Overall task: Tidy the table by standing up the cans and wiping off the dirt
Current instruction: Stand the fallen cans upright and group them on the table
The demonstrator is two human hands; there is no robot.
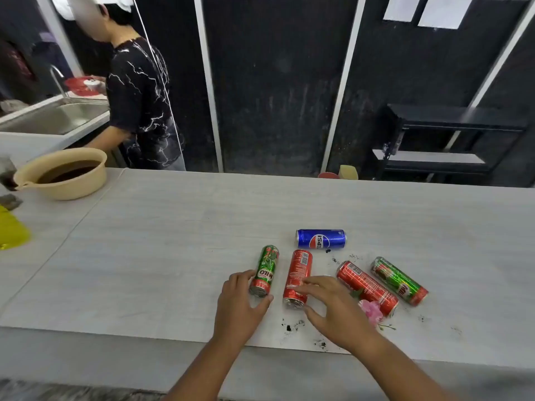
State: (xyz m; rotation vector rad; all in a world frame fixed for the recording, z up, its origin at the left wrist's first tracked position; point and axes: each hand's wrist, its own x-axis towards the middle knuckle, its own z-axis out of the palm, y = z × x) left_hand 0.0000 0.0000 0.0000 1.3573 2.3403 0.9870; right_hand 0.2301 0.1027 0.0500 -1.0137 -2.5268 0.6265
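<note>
Cans lie flat in a loose cluster on the table, all five on their sides in the head view, the only view I have. Nearest my left hand is a green Milo can; just beside it a red can under my right hand. Farther right, a second red can and a second green can lie side by side at a slant, and a blue Pepsi can lies crosswise behind them.

I judge these slim cans stiff and smooth, ready to roll when nudged; whether they are full or empty I cannot tell, so I am ready for either weight. The best hold is around the middle of the barrel, then a tilt up onto the base.

My left hand is part open, thumb and fingers curled around the near end of the Milo can, touching it but not yet clamped. My right hand is spread open over the red can's near end, fingertips on its side, thumb apart below.

Black specks of dirt dot the table near the front edge and among the cans, and a pink flower lies by the second red can. No can stands yet.
</note>
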